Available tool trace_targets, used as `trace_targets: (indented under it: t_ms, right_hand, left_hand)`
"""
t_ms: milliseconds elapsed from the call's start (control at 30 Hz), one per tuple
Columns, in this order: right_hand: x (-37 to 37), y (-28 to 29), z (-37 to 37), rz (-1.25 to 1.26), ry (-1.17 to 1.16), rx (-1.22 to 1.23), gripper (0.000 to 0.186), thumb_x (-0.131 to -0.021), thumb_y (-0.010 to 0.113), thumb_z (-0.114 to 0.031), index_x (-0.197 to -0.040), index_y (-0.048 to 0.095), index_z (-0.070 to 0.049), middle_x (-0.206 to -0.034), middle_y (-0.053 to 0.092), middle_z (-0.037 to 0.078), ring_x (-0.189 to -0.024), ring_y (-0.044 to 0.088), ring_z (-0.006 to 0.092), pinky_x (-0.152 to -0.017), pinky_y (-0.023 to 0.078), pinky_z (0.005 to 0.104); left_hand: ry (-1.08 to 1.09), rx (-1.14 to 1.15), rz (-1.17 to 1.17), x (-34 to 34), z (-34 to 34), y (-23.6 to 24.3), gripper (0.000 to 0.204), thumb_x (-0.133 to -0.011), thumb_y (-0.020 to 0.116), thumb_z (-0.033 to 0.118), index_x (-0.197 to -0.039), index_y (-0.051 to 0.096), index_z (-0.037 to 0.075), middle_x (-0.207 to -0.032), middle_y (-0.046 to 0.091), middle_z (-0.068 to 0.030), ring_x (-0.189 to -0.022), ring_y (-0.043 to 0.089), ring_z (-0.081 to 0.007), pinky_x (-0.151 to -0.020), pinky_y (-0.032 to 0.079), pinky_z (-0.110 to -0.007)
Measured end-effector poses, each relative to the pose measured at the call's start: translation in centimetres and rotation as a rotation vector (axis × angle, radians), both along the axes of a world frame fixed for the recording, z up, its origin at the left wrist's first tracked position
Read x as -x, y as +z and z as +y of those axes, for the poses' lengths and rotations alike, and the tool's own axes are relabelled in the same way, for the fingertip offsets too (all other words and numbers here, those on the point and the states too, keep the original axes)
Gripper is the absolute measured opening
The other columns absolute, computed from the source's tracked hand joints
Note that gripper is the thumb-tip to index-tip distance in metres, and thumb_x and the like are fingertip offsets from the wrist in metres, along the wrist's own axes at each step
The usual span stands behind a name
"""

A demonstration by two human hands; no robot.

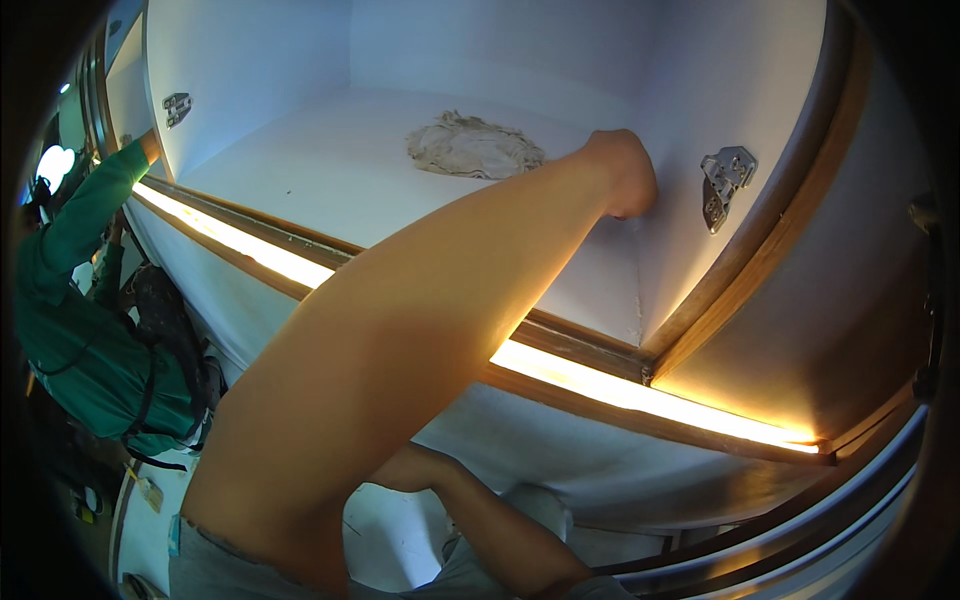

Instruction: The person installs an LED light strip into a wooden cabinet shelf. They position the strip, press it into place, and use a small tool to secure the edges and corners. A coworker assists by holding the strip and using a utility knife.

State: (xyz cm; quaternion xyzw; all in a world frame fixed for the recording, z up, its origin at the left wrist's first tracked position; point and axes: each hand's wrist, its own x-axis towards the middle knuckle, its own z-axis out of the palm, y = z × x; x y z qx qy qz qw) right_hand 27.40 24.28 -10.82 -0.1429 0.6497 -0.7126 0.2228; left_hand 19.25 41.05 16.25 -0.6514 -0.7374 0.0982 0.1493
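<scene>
My left arm stretches across the view into a white cabinet compartment [300,165]. At its end my left hand [622,175] is bent over beside the compartment's right side wall, and its fingers are hidden from view. A crumpled, dirty pale rag [475,147] lies on the compartment floor, left of that hand and apart from it. To the hand's right, a metal cabinet hinge [728,185] is fixed on the side wall. Lower down, my right hand [408,468] is bent inward below the cabinet, partly covered by my left arm; its fingers do not show.
A glowing light strip [620,390] runs under the wooden front edge. Another hinge [177,108] sits on the left wall. At far left a person in green [95,350] reaches toward the cabinetry. A brush [148,490] lies at lower left; metal rails [800,530] cross the lower right.
</scene>
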Motion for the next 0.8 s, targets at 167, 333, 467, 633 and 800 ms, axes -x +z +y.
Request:
trace_targets:
  t_ms: [167, 333, 467, 633, 800]
  right_hand:
    - [-0.1, -0.2, -0.1, 0.014, 0.031, -0.02, 0.03, -0.1, 0.063, 0.003, -0.129, 0.07, -0.001, -0.106, 0.064, 0.004, -0.092, 0.062, 0.0113, -0.088, 0.055, 0.0298]
    - [0.1, 0.0, -0.4, 0.029, 0.05, -0.013, 0.031, -0.099, 0.063, 0.005, -0.128, 0.07, 0.0, -0.104, 0.064, 0.004, -0.09, 0.061, 0.0119, -0.087, 0.055, 0.0298]
    - [-0.1, 0.1, -0.4, -0.011, 0.05, 0.012, 0.031, -0.098, 0.062, 0.005, -0.128, 0.069, 0.002, -0.102, 0.064, 0.003, -0.089, 0.06, 0.0123, -0.087, 0.054, 0.0295]
    - [-0.3, 0.6, -0.5, -0.029, 0.059, -0.049, 0.033, -0.097, 0.062, 0.004, -0.13, 0.068, 0.003, -0.102, 0.064, 0.004, -0.09, 0.06, 0.0121, -0.088, 0.053, 0.0294]
    - [-0.4, 1.1, -0.4, -0.014, 0.063, -0.104, 0.034, -0.096, 0.063, 0.004, -0.129, 0.069, 0.001, -0.104, 0.065, 0.004, -0.093, 0.061, 0.0116, -0.09, 0.053, 0.0295]
  left_hand:
    - [-0.006, 0.061, 0.018, -2.0, -2.2, 0.7, 0.022, -0.088, 0.067, 0.004, -0.104, 0.081, 0.0, -0.103, 0.078, -0.0206, -0.092, 0.077, -0.0363, -0.074, 0.062, -0.045]
    - [0.201, -0.138, -0.559, -3.1, -4.5, 0.6, 0.025, -0.091, 0.064, 0.006, -0.107, 0.079, -0.005, -0.11, 0.077, -0.0291, -0.101, 0.077, -0.0422, -0.081, 0.061, -0.048]
    - [0.167, -0.175, -0.626, -3.3, -5.8, 0.0, 0.025, -0.091, 0.062, 0.007, -0.105, 0.079, -0.004, -0.11, 0.076, -0.0321, -0.102, 0.076, -0.0446, -0.083, 0.06, -0.049]
    - [0.131, -0.114, -0.572, -3.6, -6.6, -0.1, 0.026, -0.089, 0.061, 0.002, -0.105, 0.08, -0.002, -0.106, 0.076, -0.0312, -0.098, 0.076, -0.046, -0.079, 0.061, -0.049]
    - [0.137, -0.133, -0.631, -4.5, -7.8, -0.4, 0.027, -0.085, 0.059, -0.004, -0.102, 0.079, -0.001, -0.098, 0.077, -0.029, -0.091, 0.076, -0.044, -0.073, 0.06, -0.048]
